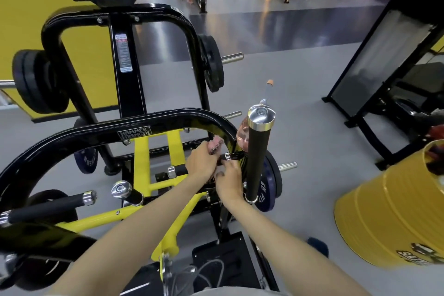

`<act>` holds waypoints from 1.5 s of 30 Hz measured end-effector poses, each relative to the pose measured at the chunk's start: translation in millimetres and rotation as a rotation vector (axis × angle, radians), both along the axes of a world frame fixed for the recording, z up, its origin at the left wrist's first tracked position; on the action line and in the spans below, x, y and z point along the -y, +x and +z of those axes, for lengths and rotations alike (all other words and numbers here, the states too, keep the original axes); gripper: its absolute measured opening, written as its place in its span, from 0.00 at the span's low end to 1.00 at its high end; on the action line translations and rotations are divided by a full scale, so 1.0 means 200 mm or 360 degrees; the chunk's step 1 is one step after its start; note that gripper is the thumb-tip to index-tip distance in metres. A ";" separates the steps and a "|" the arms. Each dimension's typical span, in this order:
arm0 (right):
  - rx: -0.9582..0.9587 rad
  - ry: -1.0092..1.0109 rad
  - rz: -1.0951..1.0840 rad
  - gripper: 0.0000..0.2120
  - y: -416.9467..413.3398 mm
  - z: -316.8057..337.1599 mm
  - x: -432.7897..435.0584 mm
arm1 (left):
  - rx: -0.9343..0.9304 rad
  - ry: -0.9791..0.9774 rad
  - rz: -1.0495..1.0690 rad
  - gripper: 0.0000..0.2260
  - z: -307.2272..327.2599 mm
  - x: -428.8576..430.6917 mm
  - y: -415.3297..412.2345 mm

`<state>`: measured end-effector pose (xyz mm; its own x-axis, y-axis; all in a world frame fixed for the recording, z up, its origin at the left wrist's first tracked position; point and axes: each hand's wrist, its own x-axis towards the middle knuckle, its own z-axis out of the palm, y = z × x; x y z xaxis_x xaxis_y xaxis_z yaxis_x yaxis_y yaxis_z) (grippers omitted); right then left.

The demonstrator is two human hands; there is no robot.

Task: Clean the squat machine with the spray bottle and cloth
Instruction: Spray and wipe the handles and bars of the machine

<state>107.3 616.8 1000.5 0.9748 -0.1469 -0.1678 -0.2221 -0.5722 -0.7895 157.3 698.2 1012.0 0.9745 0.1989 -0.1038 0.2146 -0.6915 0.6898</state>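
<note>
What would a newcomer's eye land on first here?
The glossy black curved steel bar with the Hammer Strength badge sweeps across the middle, above bright yellow frame struts. At centre the left hand grips a pink cloth right at that bar's bend, the right hand close beside it. A big yellow metal drum stands at the right edge.

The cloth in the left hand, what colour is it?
The cloth is pink, with a fine mesh-like texture; the head view shows it.
</note>
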 end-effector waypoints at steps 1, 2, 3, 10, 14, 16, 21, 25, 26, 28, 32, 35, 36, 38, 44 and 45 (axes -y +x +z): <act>-0.0019 -0.0119 0.0016 0.16 -0.01 -0.02 0.01 | 0.0025 0.0061 -0.0018 0.14 0.01 0.04 0.02; -0.0047 -0.0201 0.0034 0.16 -0.02 -0.04 0.02 | 0.0021 0.0053 -0.0043 0.15 0.02 0.07 0.04; -0.0059 -0.0248 0.0038 0.17 -0.02 -0.05 0.02 | -0.0004 0.0032 -0.0070 0.15 0.03 0.11 0.06; -0.0065 -0.0127 0.0035 0.23 0.02 -0.10 0.04 | 0.0073 0.0605 -0.0408 0.11 -0.10 0.14 0.06; -0.0106 -0.0218 0.0182 0.30 0.04 -0.09 0.04 | 0.0143 0.0728 -0.0531 0.10 -0.13 0.06 0.03; -0.0105 -0.0330 0.0231 0.33 0.04 -0.09 0.05 | 0.0109 0.0710 -0.0489 0.11 -0.13 0.01 0.01; -0.0021 -0.0661 0.0285 0.34 0.06 -0.11 0.07 | 0.0050 0.0776 -0.0371 0.15 -0.09 -0.13 -0.06; 0.0073 -0.0796 0.0345 0.37 0.03 -0.15 0.08 | -0.0044 0.0766 -0.0154 0.15 -0.08 -0.26 -0.13; 0.0092 -0.0812 0.0355 0.38 0.03 -0.15 0.07 | -0.0063 0.0733 -0.0080 0.15 -0.07 -0.29 -0.14; 0.0095 -0.0823 0.0360 0.37 0.03 -0.16 0.07 | -0.0105 0.0707 0.0007 0.14 -0.06 -0.32 -0.15; 0.0091 -0.0805 0.0350 0.36 0.04 -0.16 0.06 | -0.0180 0.0732 0.0101 0.13 -0.02 -0.30 -0.16; 0.0074 -0.0768 0.0362 0.35 0.04 -0.14 0.06 | -0.0200 0.0738 0.0180 0.13 0.02 -0.29 -0.15; 0.0055 -0.0732 0.0358 0.35 0.05 -0.14 0.06 | -0.0184 0.0747 0.0219 0.12 0.03 -0.30 -0.14; 0.0014 -0.0660 0.0341 0.34 0.06 -0.13 0.06 | -0.0150 0.0735 0.0279 0.13 0.05 -0.32 -0.14; 0.0012 -0.0296 0.0206 0.32 0.07 -0.13 0.05 | -0.0054 0.0570 0.0158 0.20 -0.03 -0.21 -0.17; 0.0027 -0.0234 0.0167 0.32 0.06 -0.13 0.06 | -0.0022 0.0548 0.0102 0.20 -0.05 -0.17 -0.17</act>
